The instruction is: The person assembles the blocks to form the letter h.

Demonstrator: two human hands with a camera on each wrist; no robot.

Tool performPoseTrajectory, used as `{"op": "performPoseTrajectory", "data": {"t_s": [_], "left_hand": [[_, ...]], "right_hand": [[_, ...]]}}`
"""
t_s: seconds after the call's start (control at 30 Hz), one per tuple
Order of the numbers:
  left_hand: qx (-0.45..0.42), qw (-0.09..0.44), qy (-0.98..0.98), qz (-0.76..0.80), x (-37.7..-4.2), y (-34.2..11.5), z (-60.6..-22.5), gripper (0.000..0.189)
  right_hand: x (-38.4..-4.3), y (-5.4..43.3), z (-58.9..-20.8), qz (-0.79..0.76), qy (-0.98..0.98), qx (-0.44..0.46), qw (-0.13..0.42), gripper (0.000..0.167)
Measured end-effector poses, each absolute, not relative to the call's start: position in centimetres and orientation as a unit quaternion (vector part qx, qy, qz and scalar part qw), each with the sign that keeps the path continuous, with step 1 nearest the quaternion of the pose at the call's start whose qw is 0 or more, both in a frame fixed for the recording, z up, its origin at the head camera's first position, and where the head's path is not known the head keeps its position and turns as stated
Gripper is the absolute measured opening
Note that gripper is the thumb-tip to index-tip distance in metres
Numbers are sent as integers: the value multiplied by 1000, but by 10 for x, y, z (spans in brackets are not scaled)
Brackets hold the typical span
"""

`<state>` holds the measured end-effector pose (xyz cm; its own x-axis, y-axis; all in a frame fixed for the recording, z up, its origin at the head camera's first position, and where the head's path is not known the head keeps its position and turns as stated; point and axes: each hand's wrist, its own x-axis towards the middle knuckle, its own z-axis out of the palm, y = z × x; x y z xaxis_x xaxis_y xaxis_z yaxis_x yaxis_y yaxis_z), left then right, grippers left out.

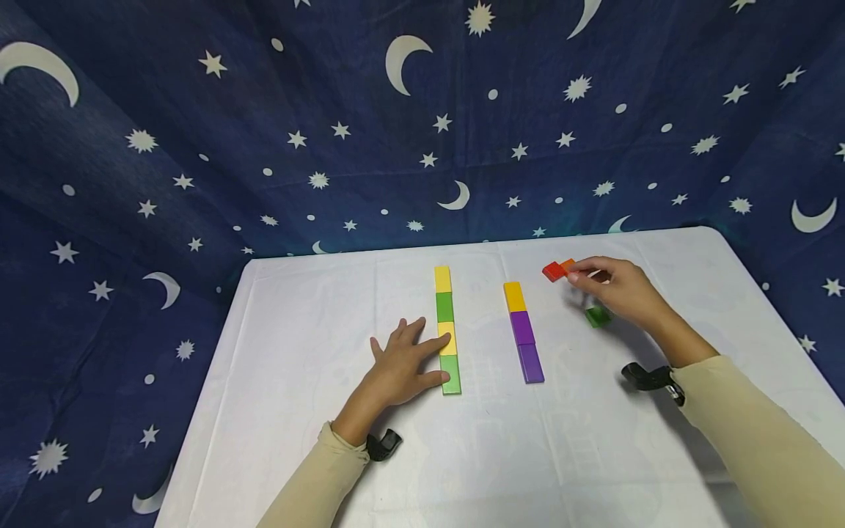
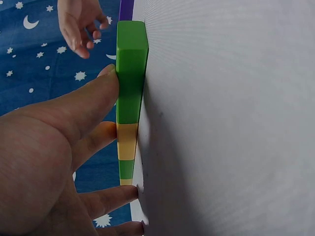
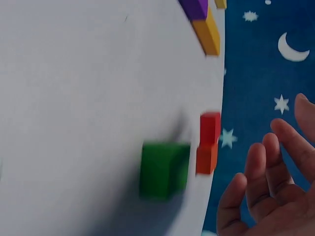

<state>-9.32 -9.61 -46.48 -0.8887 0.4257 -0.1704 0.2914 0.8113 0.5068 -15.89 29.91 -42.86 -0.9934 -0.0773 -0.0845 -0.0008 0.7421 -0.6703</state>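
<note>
My left hand (image 1: 394,372) lies spread over a straight row of yellow and green blocks. Its thumb touches the light green block (image 1: 452,386) at the near end, and a fingertip rests on the yellow block (image 1: 446,329) beyond it. In the left wrist view the thumb lies along the green block (image 2: 132,73). My right hand (image 1: 623,290) is raised at the right, fingers loosely bent, holding nothing in the right wrist view. Below and around it are a dark green block (image 3: 165,171), a red block (image 1: 552,271) and an orange block (image 3: 206,158); red and orange meet end to end.
Between the hands lies a second row: an orange-yellow block (image 1: 515,297) at the far end, then two purple blocks (image 1: 522,328). White cloth covers the table (image 1: 317,315). A dark blue curtain (image 1: 370,191) with moons and stars hangs behind its back edge.
</note>
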Motion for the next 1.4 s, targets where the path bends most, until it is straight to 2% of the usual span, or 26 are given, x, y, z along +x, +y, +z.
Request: {"op": "performPoseTrajectory", "data": {"t_s": [0.33,0.47,0.73,1.4], "left_hand": [[191,137,942,239,-93,-97,-465,63],[191,138,942,239,-93,-97,-465,64],[192,137,942,241,-93,-97,-466,63],[193,135,942,239,-93,-97,-466,64]], "right_hand": [[-150,338,-438,-299,947,2,115,58],[-148,346,-445,-293,947,-7,133,58],[-145,351,-456,-280,950,-32,137,46],[-145,352,-460,-286,947,-40,138,45]]}}
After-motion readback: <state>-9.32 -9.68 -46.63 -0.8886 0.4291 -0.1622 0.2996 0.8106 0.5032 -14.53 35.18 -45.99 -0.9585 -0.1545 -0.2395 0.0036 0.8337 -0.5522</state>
